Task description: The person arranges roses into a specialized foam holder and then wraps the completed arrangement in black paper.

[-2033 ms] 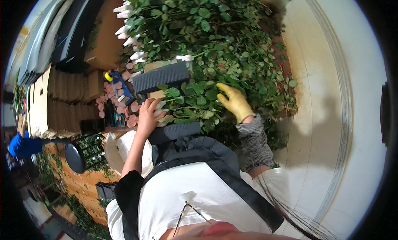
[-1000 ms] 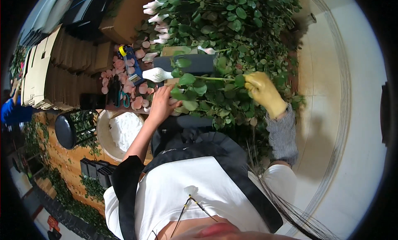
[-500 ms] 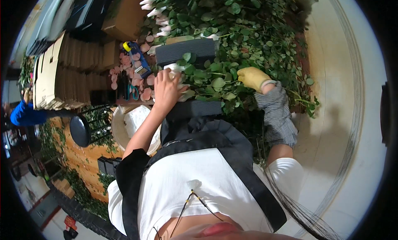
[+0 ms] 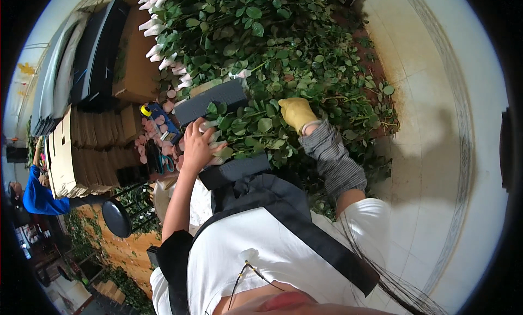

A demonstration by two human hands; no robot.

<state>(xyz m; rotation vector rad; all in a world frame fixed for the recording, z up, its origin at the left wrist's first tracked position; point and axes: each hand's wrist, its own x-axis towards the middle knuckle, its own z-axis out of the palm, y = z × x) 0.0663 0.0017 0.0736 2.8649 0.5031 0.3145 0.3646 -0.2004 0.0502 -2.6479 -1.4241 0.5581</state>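
My bare left hand (image 4: 197,146) is curled around the heads of a bunch of leafy roses, fingers on one side and thumb on the other. White sleeves (image 4: 208,133) cover these heads. The bunch (image 4: 249,131) lies between two dark grey ridged blocks, one on the far side (image 4: 211,101) and one near my apron (image 4: 234,170). My right hand (image 4: 298,113), in a yellow glove, is closed at the stem end among the leaves. Leaves partly hide its fingertips and what is in them.
A thick heap of leafy stems (image 4: 272,37) with white-sleeved heads (image 4: 155,29) fills the far side. To the left are pink petals (image 4: 147,143), a blue tool with a yellow end (image 4: 158,116), teal-handled scissors (image 4: 168,162), stacked cardboard (image 4: 92,146) and a black stool (image 4: 116,218). A person in blue (image 4: 41,195) is farther off.
The view has turned, so the table, blocks and heap sit farther left and tilted. Both hands stay at the same bunch, with my left hand still on the heads and the gloved hand at the stems.
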